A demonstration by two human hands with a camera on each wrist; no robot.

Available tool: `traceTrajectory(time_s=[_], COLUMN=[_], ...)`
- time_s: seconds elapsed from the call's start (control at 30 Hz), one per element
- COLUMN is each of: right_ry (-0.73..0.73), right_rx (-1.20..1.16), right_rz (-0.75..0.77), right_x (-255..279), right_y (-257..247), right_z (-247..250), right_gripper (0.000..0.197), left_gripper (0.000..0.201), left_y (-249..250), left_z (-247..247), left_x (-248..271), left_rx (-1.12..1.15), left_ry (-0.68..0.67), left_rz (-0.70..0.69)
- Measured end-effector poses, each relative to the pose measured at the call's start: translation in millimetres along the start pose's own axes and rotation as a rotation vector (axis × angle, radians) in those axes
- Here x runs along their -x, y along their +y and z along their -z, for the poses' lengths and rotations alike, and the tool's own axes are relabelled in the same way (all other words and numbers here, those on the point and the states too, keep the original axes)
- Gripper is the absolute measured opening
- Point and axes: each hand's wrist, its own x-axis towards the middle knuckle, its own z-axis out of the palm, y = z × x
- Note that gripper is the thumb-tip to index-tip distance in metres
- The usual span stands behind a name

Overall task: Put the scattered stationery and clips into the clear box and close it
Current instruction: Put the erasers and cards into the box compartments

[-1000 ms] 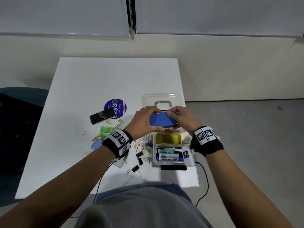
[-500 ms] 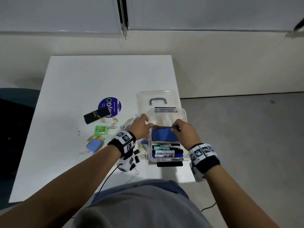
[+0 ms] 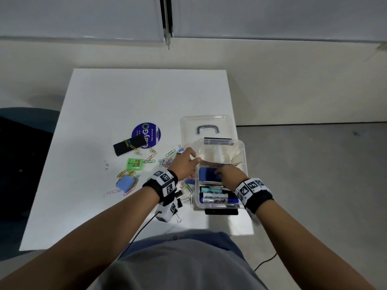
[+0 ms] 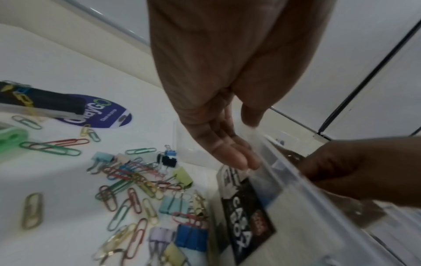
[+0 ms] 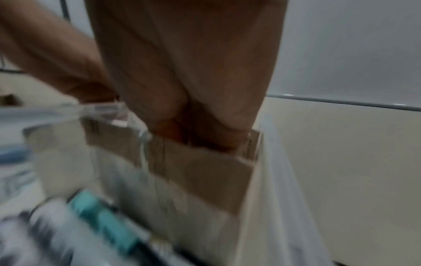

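The clear box [image 3: 243, 155] stands open at the table's right edge, its lid [image 3: 206, 124] lying flat behind it. A blue eraser block [image 3: 206, 174] lies in the middle compartment, and markers [image 3: 217, 197] fill the near one. My right hand [image 3: 225, 172] reaches into the box with its fingers curled down on the block's right end; in the right wrist view the fingertips [image 5: 214, 142] dip behind a divider. My left hand [image 3: 189, 161] is at the box's left wall, with straight fingers [image 4: 232, 156] outside and the thumb on the rim [image 4: 284, 171].
Coloured paper clips [image 3: 150, 158] and binder clips [image 4: 191, 237] lie scattered left of the box. A black block [image 3: 129, 144], a green case [image 3: 135, 164] and a light blue block [image 3: 125, 183] sit further left. A purple round sticker [image 3: 146, 133] is on the tabletop.
The blue block came down from above the box into the middle compartment. My left hand let go of it and moved to the box's left wall; my right hand followed it in.
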Motion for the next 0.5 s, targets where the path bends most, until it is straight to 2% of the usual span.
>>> traceTrajectory(time_s=[0.1, 0.2, 0.23, 0.3, 0.37, 0.43, 0.5], right_ry=[0.030, 0.214, 0.260, 0.257, 0.191, 0.143, 0.089], right_rx=[-0.056, -0.057, -0.099, -0.223, -0.286, -0.283, -0.284], right_rz=[0.022, 0.064, 0.095, 0.166, 0.224, 0.270, 0.292], right_x=[3, 8, 7, 3, -5, -14, -26], right_y=[-22, -58, -71, -98, -121, -140, -154], right_z=[21, 39, 42, 43, 37, 26, 13], right_gripper=[0.025, 0.024, 0.024, 0.022, 0.022, 0.021, 0.019], left_gripper=[0.026, 0.019, 0.026, 0.044, 0.057, 0.067, 0.066], left_y=[-18, -58, -72, -99, -125, -145, -157], left_z=[23, 71, 90, 123, 149, 165, 172], left_x=[-7, -28, -35, -43, -45, -46, -52], left_rx=[-0.026, -0.248, -0.354, -0.561, -0.707, -0.771, -0.779], left_ry=[0.107, 0.307, 0.367, 0.464, 0.479, 0.418, 0.395], left_rz=[0.017, 0.056, 0.082, 0.155, 0.212, 0.254, 0.237])
